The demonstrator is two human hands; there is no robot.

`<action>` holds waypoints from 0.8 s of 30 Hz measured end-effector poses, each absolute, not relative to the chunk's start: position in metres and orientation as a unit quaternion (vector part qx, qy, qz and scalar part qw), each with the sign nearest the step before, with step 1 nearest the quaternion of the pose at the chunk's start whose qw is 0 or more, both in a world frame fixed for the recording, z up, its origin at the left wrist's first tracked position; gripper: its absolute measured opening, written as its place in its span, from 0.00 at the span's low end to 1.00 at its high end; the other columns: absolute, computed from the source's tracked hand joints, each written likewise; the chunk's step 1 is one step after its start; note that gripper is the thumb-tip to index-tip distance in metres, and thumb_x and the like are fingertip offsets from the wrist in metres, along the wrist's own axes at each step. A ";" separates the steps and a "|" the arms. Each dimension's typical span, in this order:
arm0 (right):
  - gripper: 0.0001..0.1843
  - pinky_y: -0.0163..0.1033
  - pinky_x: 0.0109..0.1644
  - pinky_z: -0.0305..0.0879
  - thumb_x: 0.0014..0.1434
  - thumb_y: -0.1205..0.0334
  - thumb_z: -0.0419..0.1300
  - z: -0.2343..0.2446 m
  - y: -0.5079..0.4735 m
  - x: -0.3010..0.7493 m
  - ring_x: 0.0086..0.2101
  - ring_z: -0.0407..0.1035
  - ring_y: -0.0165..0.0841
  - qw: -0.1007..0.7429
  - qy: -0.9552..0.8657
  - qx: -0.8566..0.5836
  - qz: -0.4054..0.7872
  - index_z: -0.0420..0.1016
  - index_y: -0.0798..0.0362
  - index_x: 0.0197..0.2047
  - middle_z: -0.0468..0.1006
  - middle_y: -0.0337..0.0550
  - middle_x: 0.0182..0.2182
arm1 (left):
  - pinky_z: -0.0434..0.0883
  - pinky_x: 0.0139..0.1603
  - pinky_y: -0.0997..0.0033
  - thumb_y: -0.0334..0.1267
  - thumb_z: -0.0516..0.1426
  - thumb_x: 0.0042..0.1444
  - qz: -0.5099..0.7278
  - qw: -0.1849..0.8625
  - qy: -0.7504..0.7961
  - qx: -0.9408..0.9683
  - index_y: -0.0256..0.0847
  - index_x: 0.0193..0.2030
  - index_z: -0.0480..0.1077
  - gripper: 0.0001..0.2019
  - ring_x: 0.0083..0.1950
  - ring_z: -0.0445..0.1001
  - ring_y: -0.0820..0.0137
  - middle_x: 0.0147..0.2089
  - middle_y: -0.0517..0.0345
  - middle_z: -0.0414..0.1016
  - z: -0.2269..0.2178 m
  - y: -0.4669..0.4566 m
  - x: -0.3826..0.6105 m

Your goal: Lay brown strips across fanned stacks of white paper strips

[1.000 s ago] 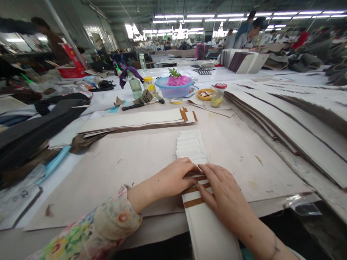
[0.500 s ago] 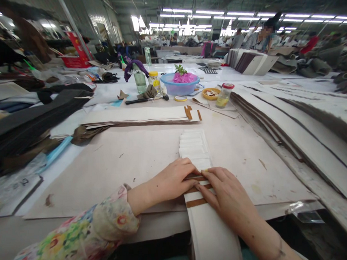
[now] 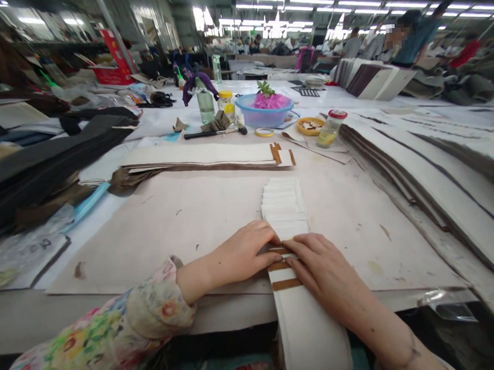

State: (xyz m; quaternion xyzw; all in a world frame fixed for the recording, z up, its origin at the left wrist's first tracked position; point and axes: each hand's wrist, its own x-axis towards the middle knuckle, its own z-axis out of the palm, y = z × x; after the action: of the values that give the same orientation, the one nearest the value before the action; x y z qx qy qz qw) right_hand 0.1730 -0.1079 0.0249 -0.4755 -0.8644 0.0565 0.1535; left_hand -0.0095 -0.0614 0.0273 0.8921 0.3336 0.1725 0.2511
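Observation:
My left hand [image 3: 248,253] is closed in a pinch, thumb and fingertips on the edge of a white strip [image 3: 312,326] with brown bands across it. My right hand [image 3: 327,266] meets it from the right, its fingers pressed together on the same banded end, thumb tucked below the index finger. The strip hangs over the table's near edge toward my lap. Just beyond my fingers, a row of overlapping white pieces [image 3: 282,202] lies fanned on the table. Whatever is right under the fingertips is hidden.
Behind lies a stack of white strips with brown ends [image 3: 203,155]. Farther back are a black-handled tool [image 3: 204,135], a blue basin [image 3: 263,116] and a lidded jar [image 3: 331,132]. Large layered panels [image 3: 439,179] cover the right; dark cloth [image 3: 48,158] is piled left.
The view has turned slightly left, so the table and its things sit farther right. My hands stay together on the banded end, with only slight finger movement.

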 end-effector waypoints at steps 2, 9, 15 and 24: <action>0.12 0.46 0.45 0.62 0.60 0.65 0.48 0.027 -0.108 0.171 0.39 0.64 0.38 0.145 -0.870 -0.468 0.047 0.67 0.53 0.46 0.70 0.46 0.36 | 0.63 0.43 0.69 0.39 0.52 0.57 0.146 0.214 0.331 0.907 0.37 0.36 0.65 0.07 0.42 0.64 0.67 0.39 0.55 0.67 0.030 -0.063 -0.009; 0.10 0.44 0.43 0.63 0.60 0.64 0.48 0.027 -0.109 0.172 0.36 0.65 0.36 0.136 -0.869 -0.475 0.031 0.68 0.52 0.42 0.70 0.44 0.33 | 0.62 0.49 0.67 0.38 0.49 0.58 0.135 0.205 0.304 0.921 0.38 0.42 0.67 0.10 0.46 0.63 0.67 0.43 0.53 0.67 0.031 -0.067 -0.023; 0.11 0.44 0.42 0.63 0.61 0.65 0.47 0.026 -0.111 0.169 0.36 0.64 0.36 0.158 -0.858 -0.488 0.022 0.68 0.53 0.42 0.70 0.44 0.32 | 0.61 0.52 0.67 0.35 0.48 0.59 0.161 0.255 0.309 0.902 0.38 0.48 0.66 0.12 0.48 0.63 0.68 0.46 0.52 0.68 0.022 -0.069 -0.035; 0.12 0.44 0.47 0.59 0.60 0.66 0.47 0.019 -0.112 0.174 0.40 0.63 0.37 0.200 -0.831 -0.518 0.013 0.67 0.54 0.45 0.70 0.46 0.38 | 0.53 0.61 0.57 0.51 0.54 0.51 0.216 0.297 0.420 0.830 0.39 0.62 0.48 0.35 0.62 0.51 0.60 0.62 0.46 0.50 0.020 -0.109 -0.024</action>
State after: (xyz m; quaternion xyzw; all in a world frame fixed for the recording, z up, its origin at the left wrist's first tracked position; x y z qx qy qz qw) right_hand 0.1744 -0.1125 0.0191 -0.5184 -0.8314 0.0134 0.2000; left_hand -0.0238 -0.1094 0.0197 0.8299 0.4203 0.2158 0.2967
